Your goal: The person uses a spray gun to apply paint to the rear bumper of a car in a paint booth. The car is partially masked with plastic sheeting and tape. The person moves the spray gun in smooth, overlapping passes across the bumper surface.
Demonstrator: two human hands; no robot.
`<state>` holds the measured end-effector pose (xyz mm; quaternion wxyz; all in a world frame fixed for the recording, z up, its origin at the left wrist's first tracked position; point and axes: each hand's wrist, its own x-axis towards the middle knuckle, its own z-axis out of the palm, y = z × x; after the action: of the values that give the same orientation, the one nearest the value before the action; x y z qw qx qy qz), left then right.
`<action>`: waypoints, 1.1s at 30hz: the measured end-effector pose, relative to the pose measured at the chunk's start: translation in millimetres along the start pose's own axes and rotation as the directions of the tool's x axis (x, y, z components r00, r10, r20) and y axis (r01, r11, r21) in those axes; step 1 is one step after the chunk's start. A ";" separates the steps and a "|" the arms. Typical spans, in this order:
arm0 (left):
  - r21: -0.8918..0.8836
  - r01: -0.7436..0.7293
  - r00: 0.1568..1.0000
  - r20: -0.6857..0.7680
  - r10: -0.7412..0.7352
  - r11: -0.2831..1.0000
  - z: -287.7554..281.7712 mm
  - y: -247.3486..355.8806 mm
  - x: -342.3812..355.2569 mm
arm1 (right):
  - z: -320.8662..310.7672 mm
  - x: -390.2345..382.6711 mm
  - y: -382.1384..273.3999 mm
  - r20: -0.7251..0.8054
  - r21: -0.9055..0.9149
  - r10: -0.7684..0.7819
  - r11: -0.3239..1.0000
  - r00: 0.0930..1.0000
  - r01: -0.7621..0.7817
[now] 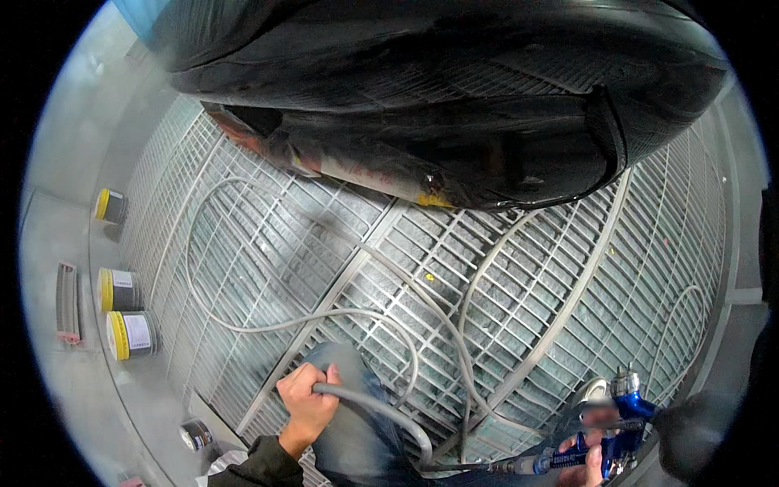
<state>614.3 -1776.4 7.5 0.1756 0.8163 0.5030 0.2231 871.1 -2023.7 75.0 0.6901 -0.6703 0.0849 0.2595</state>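
Observation:
My left hand (307,399), low in the middle, is wrapped round a grey air hose (375,399). From this hand the hose bends down toward the lower edge. At the lower right my right hand (592,467) grips a blue spray gun (623,424), with a hose fitting (523,465) on its handle end. Part of that hand is cut off or hidden by the gun. Ahead of both hands, and apart from them, a large glossy black vehicle body part (454,89) fills the top. Printed plastic or paper masking (357,172) hangs along its lower edge.
Slatted metal grating (268,276) covers the floor, and loops of hose (268,329) lie across it. Several tins with yellow rims, one a can (134,334), stand along the left wall. Another small tin (195,435) sits lower left. My shoe (595,391) is beside the gun.

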 end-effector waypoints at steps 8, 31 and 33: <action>0.054 -0.035 0.999 -0.023 0.036 0.998 3.5 30.1 -11.6 | -53.6 19.9 1.7 0.192 0.038 0.052 0.997 0.980 -0.061; 0.304 0.607 0.710 0.207 -0.673 0.734 -287.2 245.2 -166.0 | -91.7 23.0 -258.3 0.452 -0.156 -0.039 0.980 0.891 0.122; 0.297 0.658 0.699 0.101 -0.708 0.692 -336.4 262.4 -217.1 | -73.6 1.2 -329.9 0.511 -0.179 -0.033 0.973 0.859 0.144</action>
<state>541.5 -2064.2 383.1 0.1986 0.6023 0.7731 -0.0071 1044.9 -2083.7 358.6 0.6244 -0.6513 -0.1575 0.4013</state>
